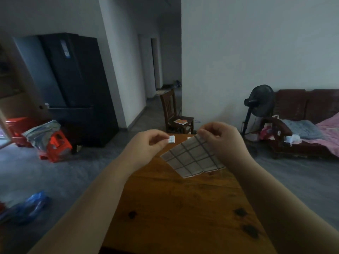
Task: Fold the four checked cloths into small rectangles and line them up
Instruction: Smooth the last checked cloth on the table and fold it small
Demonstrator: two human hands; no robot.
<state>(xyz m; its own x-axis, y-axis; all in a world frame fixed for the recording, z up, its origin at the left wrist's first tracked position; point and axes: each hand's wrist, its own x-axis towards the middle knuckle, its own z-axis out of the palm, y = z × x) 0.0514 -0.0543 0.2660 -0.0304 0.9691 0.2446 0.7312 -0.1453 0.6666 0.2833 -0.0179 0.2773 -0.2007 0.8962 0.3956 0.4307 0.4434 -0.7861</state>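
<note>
The right hand pinched the top corner of a checked cloth between curled fingers, so the cloth hung slantwise above the far part of the table. The left hand, just left of it and also raised, had its fingers curled and pinched a small white piece with grid lines. Whether that piece belonged to the same cloth could not be told. A chair stood beyond the table's far end.

Grey-and-white checked cloth, brown wooden table
</note>
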